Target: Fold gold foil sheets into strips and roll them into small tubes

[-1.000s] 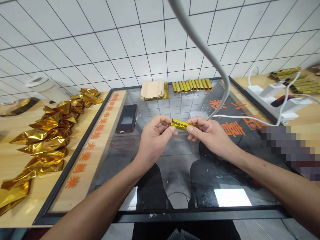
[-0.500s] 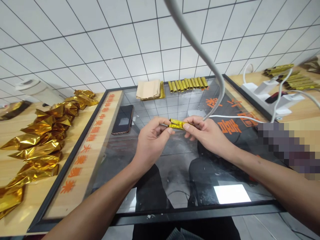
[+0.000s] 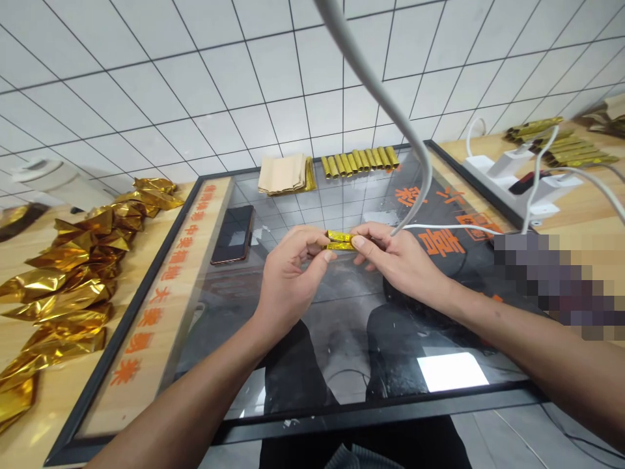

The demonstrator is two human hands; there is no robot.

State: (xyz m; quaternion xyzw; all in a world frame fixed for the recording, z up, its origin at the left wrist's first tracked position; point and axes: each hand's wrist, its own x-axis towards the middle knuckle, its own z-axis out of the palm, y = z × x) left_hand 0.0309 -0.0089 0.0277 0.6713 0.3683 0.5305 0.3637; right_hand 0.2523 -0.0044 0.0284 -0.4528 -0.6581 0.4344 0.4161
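Observation:
Between my two hands, over the glass tabletop [image 3: 336, 326], is a small gold foil paper piece [image 3: 339, 240], its long edges rolled inward with a slit along the middle. My left hand [image 3: 297, 270] pinches its left end between thumb and fingers. At the right end, the thumb of my right hand [image 3: 390, 254] presses on top with the fingers behind. Beyond my hands lies a row of gold paper rolls [image 3: 359, 161], beside a stack of tan paper sheets [image 3: 283, 174] with gold foil showing at its edge.
A phone [image 3: 233, 234] lies left on the glass. Folded gold foil pieces [image 3: 73, 251] line the wood at far left. A power strip [image 3: 508, 182] with plugs and cables stands right, near more gold rolls [image 3: 561, 143]. A thick grey cable [image 3: 375, 85] hangs in front.
The view has shifted slightly, so most things sit a little further left. Both hands keep hold of the gold paper piece, which appears turned slightly, its slit a bit wider at the left.

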